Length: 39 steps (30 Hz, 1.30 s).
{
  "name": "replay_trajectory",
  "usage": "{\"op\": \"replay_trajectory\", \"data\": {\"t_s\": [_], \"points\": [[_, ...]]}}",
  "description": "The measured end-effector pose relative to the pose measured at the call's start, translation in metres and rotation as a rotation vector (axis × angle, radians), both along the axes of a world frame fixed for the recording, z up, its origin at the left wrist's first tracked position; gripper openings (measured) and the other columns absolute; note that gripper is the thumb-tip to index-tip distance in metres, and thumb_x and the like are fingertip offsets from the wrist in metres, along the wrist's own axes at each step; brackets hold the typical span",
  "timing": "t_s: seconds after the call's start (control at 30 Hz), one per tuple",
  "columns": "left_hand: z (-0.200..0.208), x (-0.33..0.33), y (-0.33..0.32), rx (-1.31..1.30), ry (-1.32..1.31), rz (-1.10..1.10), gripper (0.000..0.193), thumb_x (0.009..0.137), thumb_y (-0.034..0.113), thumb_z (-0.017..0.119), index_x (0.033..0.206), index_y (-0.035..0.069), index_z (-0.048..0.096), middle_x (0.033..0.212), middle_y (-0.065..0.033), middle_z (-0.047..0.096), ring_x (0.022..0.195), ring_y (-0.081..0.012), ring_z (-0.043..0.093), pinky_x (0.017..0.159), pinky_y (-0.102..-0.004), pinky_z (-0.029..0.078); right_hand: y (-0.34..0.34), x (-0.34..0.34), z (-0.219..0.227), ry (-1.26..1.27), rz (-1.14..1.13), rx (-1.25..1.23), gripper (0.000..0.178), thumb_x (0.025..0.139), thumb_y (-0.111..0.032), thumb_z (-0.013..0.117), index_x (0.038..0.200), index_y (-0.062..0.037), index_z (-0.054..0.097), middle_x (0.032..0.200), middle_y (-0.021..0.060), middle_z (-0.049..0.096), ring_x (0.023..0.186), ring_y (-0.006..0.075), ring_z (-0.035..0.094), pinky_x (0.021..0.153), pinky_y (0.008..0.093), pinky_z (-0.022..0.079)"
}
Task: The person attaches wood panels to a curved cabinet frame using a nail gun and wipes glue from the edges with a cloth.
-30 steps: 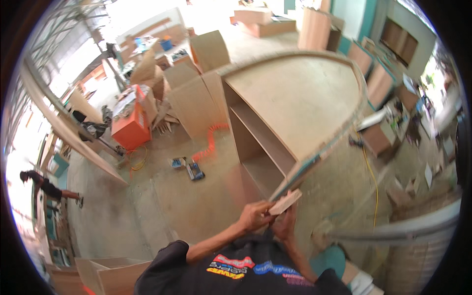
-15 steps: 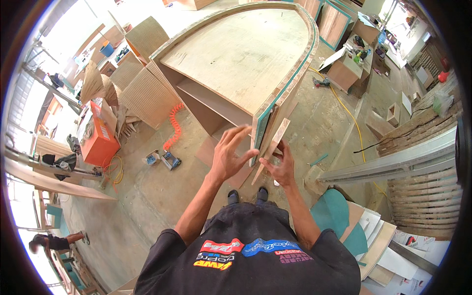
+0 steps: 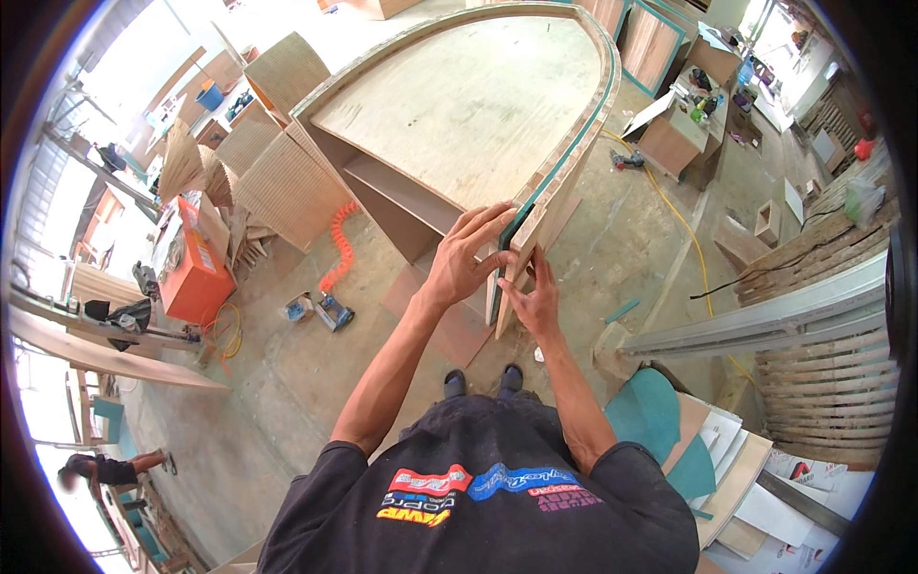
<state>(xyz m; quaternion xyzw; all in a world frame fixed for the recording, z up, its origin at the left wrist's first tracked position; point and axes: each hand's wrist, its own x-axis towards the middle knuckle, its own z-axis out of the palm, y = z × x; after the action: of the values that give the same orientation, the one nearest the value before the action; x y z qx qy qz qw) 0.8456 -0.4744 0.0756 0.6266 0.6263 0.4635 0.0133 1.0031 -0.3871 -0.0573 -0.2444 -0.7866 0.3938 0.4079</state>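
A large wooden cabinet (image 3: 449, 115) with a curved, pointed outline stands in front of me, a teal strip along its right edge. At its near corner a narrow wooden strip (image 3: 506, 320) stands on end against the right side. My left hand (image 3: 466, 256) is closed over that corner, fingers along the top edge and thumb toward the strip. My right hand (image 3: 535, 301) holds the wooden strip from the right, thumb on its near side and fingers behind. The hands partly hide where strip and cabinet meet.
A blue nail gun (image 3: 334, 313) lies on the floor near an orange coiled hose (image 3: 339, 244). Right of the cabinet are a drill (image 3: 627, 161) and a yellow cord (image 3: 681, 222). Sheet offcuts (image 3: 712, 450) lie at lower right. Another person (image 3: 110, 469) is at far left.
The wooden strip has moved in against the cabinet's side and stands closer to its edge. My left hand has come up onto the corner; my right hand has shifted slightly with the strip.
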Motion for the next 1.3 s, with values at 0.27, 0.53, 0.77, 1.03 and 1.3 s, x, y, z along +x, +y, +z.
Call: {"op": "replay_trajectory", "data": {"t_s": [0.27, 0.53, 0.77, 1.03, 1.3], "points": [[-0.008, -0.004, 0.006, 0.021, -0.016, 0.011, 0.064, 0.081, 0.033, 0.079, 0.139, 0.014, 0.061, 0.140, -0.0065, 0.061, 0.125, -0.0311, 0.057, 0.103, -0.0414, 0.050, -0.005, -0.010, -0.006, 0.050, -0.051, 0.041, 0.088, 0.080, -0.007, 0.083, 0.153, -0.0027, 0.035, 0.143, 0.0190, 0.041, 0.132, 0.0320, 0.050, 0.098, 0.0386, 0.058], [-0.019, -0.012, 0.008, -0.072, -0.155, 0.075, 0.068, 0.073, 0.033, 0.086, 0.132, 0.007, 0.065, 0.130, -0.0157, 0.065, 0.118, -0.0273, 0.061, 0.095, -0.0368, 0.054, -0.009, -0.018, 0.002, -0.050, -0.126, 0.135, 0.088, 0.080, -0.015, 0.084, 0.152, -0.0011, 0.035, 0.139, 0.0222, 0.046, 0.130, 0.0399, 0.048, 0.102, 0.0472, 0.050], [-0.016, -0.014, 0.008, -0.104, -0.194, 0.063, 0.062, 0.074, 0.033, 0.086, 0.128, 0.007, 0.068, 0.124, -0.0118, 0.070, 0.119, -0.0298, 0.060, 0.100, -0.0416, 0.050, -0.016, -0.017, 0.012, -0.160, -0.229, 0.132, 0.083, 0.081, -0.018, 0.083, 0.150, 0.0011, 0.040, 0.137, 0.0238, 0.049, 0.123, 0.0395, 0.050, 0.102, 0.0464, 0.048], [-0.010, -0.014, 0.008, -0.084, -0.256, 0.024, 0.061, 0.072, 0.029, 0.087, 0.127, 0.009, 0.070, 0.117, -0.0091, 0.072, 0.115, -0.0273, 0.061, 0.097, -0.0386, 0.051, -0.021, -0.017, 0.020, -0.229, -0.221, 0.027, 0.082, 0.085, -0.022, 0.079, 0.152, -0.0008, 0.036, 0.139, 0.0274, 0.044, 0.127, 0.0414, 0.048, 0.098, 0.0478, 0.051], [-0.006, -0.019, 0.009, -0.103, -0.254, 0.006, 0.062, 0.070, 0.031, 0.088, 0.125, 0.007, 0.071, 0.115, -0.0125, 0.072, 0.110, -0.0267, 0.062, 0.094, -0.0386, 0.052, -0.015, -0.021, 0.006, -0.169, -0.201, 0.115, 0.082, 0.087, -0.021, 0.078, 0.153, -0.0009, 0.034, 0.140, 0.0258, 0.043, 0.129, 0.0431, 0.047, 0.100, 0.0483, 0.050]]}}
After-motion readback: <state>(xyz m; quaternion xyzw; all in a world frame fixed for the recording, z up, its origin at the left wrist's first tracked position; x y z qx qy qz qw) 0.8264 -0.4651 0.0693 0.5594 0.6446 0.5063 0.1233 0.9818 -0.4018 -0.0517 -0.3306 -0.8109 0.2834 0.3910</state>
